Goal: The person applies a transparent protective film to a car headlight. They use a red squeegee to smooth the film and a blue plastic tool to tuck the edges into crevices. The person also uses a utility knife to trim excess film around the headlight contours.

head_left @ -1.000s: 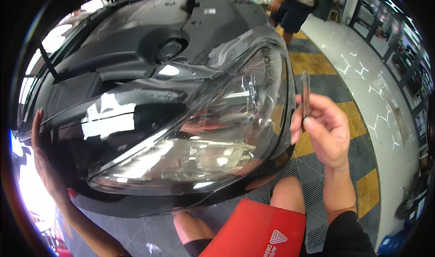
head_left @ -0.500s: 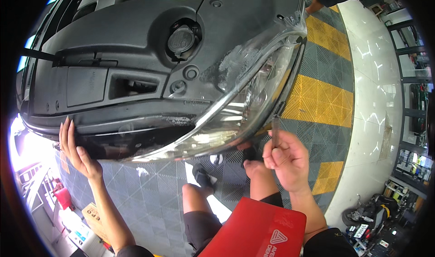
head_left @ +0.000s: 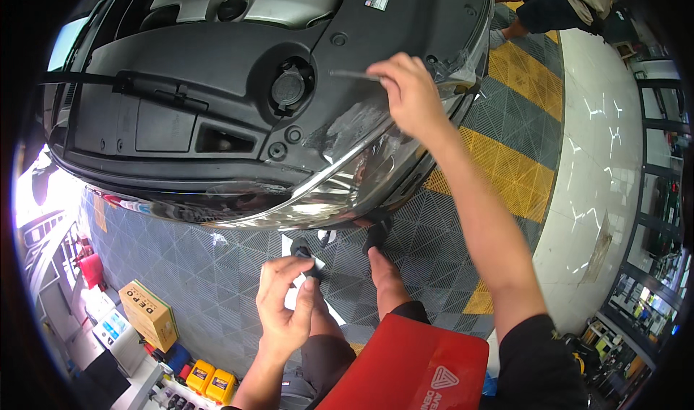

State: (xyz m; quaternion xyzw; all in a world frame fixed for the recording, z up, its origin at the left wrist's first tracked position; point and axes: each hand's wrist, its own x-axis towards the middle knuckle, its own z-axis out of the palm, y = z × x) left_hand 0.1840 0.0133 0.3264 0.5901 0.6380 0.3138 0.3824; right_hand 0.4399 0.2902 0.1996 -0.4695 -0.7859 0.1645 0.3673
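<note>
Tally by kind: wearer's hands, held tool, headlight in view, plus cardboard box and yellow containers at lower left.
Hands (left hand, right hand): 2
Slim tool, right hand's grip: 1
Headlight: 1
Cardboard box: 1
Yellow containers: 2
Total: 7

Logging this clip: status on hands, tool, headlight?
Right hand pinching thin dark tool over black engine-bay cover. Left hand half-curled, no object visible. Headlight partly hidden behind right wrist.

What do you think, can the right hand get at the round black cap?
Probably yes: the right hand looks to be over the black cover, and nothing seems to block the way to the cap. It holds a thin tool, though, which might make grabbing awkward.
</note>
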